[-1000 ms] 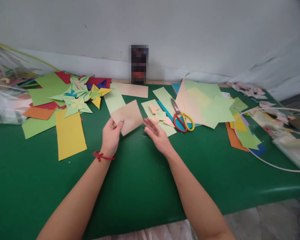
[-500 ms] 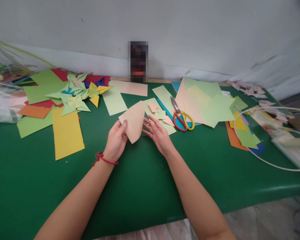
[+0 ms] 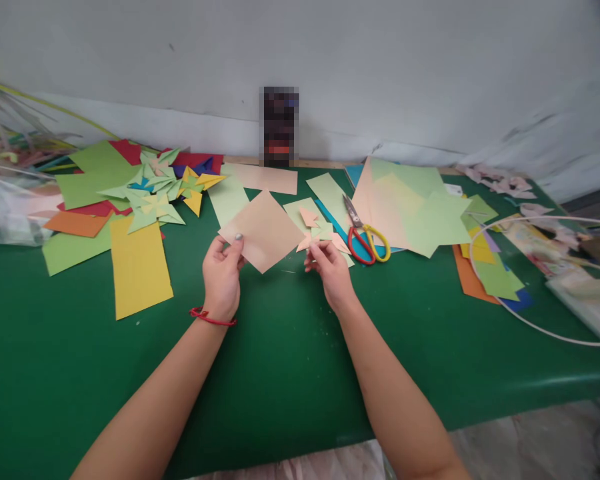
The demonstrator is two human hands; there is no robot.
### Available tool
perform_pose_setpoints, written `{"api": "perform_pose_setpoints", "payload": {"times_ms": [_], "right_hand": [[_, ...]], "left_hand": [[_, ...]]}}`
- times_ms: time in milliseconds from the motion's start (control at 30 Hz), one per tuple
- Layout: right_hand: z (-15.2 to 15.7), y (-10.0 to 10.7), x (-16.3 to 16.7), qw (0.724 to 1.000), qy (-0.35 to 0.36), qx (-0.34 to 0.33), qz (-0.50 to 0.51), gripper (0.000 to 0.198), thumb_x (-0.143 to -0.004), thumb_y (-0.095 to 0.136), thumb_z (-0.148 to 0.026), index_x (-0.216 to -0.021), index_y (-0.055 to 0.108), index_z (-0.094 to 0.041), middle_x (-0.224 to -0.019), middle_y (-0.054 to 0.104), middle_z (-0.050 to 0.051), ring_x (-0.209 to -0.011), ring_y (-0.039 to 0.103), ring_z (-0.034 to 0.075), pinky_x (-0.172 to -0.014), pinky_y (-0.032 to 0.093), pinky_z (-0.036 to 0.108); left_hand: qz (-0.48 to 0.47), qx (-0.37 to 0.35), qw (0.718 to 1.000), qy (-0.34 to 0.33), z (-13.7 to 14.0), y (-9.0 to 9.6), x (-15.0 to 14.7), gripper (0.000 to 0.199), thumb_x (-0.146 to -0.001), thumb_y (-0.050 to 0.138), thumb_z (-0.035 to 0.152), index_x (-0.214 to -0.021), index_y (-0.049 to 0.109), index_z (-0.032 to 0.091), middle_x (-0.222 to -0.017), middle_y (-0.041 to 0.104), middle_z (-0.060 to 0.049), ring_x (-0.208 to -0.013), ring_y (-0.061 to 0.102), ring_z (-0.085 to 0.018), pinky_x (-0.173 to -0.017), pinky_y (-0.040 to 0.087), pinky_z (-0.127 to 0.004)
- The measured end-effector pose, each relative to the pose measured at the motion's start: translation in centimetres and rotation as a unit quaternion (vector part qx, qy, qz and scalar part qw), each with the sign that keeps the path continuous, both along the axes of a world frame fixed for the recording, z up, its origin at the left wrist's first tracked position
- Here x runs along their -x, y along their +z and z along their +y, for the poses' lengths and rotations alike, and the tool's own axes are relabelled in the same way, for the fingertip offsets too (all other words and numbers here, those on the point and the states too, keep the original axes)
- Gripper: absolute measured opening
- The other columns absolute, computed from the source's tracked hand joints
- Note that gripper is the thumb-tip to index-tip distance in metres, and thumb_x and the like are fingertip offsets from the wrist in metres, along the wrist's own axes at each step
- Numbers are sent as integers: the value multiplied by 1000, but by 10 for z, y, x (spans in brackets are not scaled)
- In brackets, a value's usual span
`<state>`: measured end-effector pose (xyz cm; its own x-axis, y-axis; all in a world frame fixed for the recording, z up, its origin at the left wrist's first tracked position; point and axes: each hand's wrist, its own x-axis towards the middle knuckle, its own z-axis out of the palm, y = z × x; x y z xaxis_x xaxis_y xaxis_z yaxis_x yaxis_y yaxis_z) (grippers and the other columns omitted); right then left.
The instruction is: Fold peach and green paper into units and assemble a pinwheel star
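Observation:
My left hand (image 3: 222,273) pinches the left corner of a square sheet of pale peach paper (image 3: 263,230), thumb on top. The sheet is tilted above the green table, one corner towards me. My right hand (image 3: 331,272) is just off the sheet's right corner, its fingers loosely curled and slightly apart, with nothing visible in them. Behind its fingertips lies a folded peach and green paper piece (image 3: 323,230), partly hidden by the hand. Scissors (image 3: 361,233) with one red and one yellow handle rest to the right of it.
At left are folded paper stars (image 3: 153,193), a yellow sheet (image 3: 141,270) and a plastic bag (image 3: 17,207). Large pale sheets (image 3: 430,220) lie right of centre. A white hoop (image 3: 523,325) and coloured scraps (image 3: 497,270) are farther right. A blurred-out dark object (image 3: 280,127) stands against the wall.
The peach sheet has turned from a steep, bent pose to a flatter diamond facing me. My right hand's spread fingers have curled in, and that hand has shifted slightly down and right.

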<state>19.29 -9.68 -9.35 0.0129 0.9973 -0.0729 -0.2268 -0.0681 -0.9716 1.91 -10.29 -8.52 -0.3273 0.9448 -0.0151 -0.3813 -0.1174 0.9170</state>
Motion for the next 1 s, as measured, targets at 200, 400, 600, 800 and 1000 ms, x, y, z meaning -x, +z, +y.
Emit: {"api": "perform_pose_setpoints", "payload": {"times_ms": [200,400,600,800,1000], "right_hand": [[-7,10,4,988,152,3,-5,40,-73,64,-34,-110,54,-26,-111,60,5,-94,61,17,-73,54,31],[-13,20,8,978,206,-20,11,49,-72,65,-36,-118,50,-27,-124,54,3,-114,51,22,-95,45,40],[-14,15,8,984,177,-7,-6,34,-74,63,-34,-106,59,-23,-112,63,4,-108,56,23,-93,47,39],[-13,12,9,982,183,22,36,37,-78,59,-37,-111,54,-22,-113,62,5,-104,58,24,-88,51,39],[-15,19,10,971,236,23,19,41,-78,57,-38,-116,47,-23,-119,57,6,-110,54,23,-92,48,40]], "left_hand": [[87,9,996,5,-5,4,-5,20,-74,64,36,-81,64,17,-77,65,-2,-74,60,-13,-67,48,-22],[226,21,971,-78,-12,10,-10,21,-72,64,36,-63,60,17,-63,57,2,-60,52,-11,-58,42,-22],[355,-47,929,-97,-15,13,-13,14,-74,62,31,-67,61,19,-72,55,1,-66,51,-12,-64,42,-24],[356,-42,932,-57,-12,12,-10,25,-73,64,31,-97,60,22,-95,58,-3,-74,52,-13,-69,44,-26],[255,12,957,-134,-13,9,-10,27,-74,63,33,-98,64,20,-95,65,-6,-84,59,-18,-74,48,-29]]}}
